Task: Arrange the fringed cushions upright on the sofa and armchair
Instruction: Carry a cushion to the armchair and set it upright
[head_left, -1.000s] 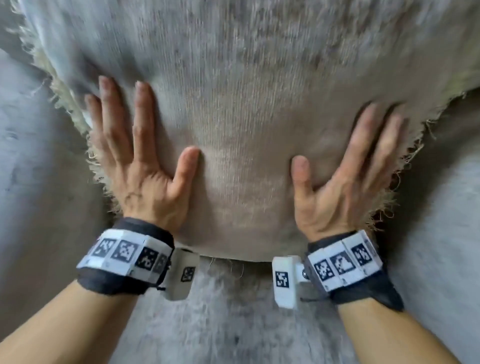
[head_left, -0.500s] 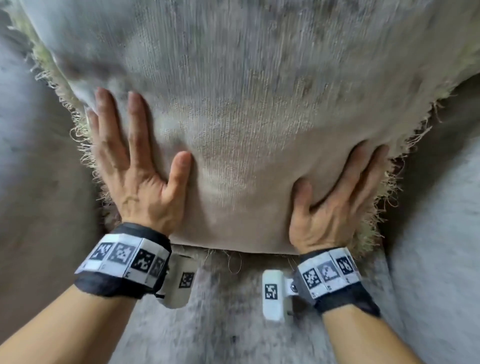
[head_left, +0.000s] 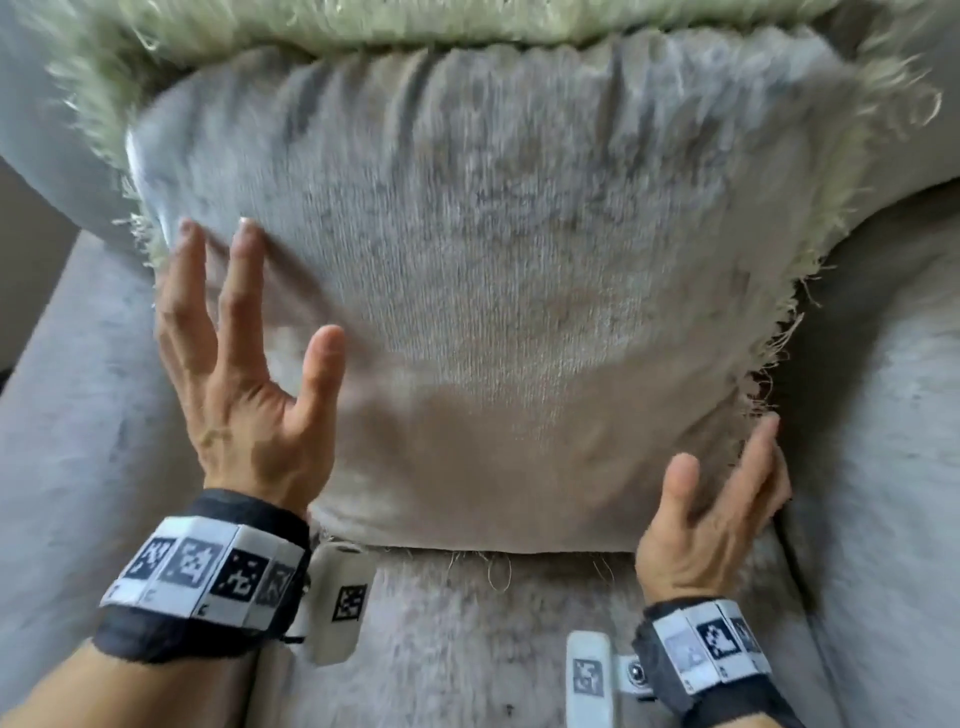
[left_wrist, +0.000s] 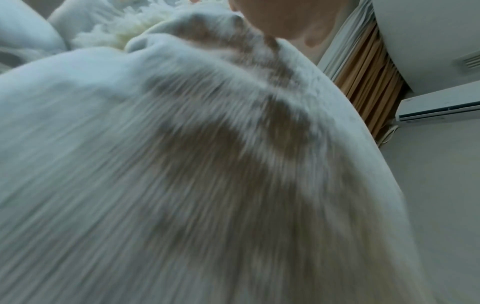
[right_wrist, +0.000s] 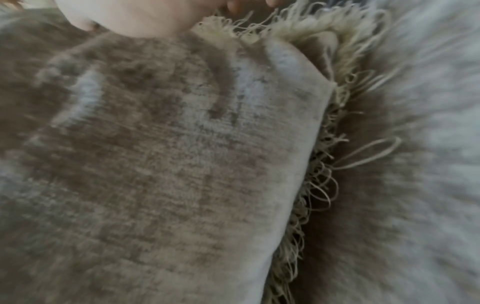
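The fringed cushion (head_left: 493, 312) stood on edge on the grey plush seat (head_left: 467, 639), its lower seam resting on the seat and its top leaning away from the person against the backrest, which was mostly hidden; a pale fringe (head_left: 810, 291) ran along its sides and top. It lay directly ahead of both hands, its lower edge running left to right between them. The left hand (head_left: 234, 374) was spread, fingers straight, fingertips at the cushion's left margin; whether the palm touched the fabric could not be told. The right hand (head_left: 711, 514) sat lower, at the bottom right corner, fingers relaxed and extended beside the fringe, gripping nothing. The right hand was judged nearer the base, the left nearer the mid-height. The wrist views showed only blurred pile and fringe strands (right_wrist: 319, 179). Grey upholstered arms (head_left: 883, 467) flanked the cushion on both sides. The cushion appeared to be set upright already, so release seemed the step in hand.
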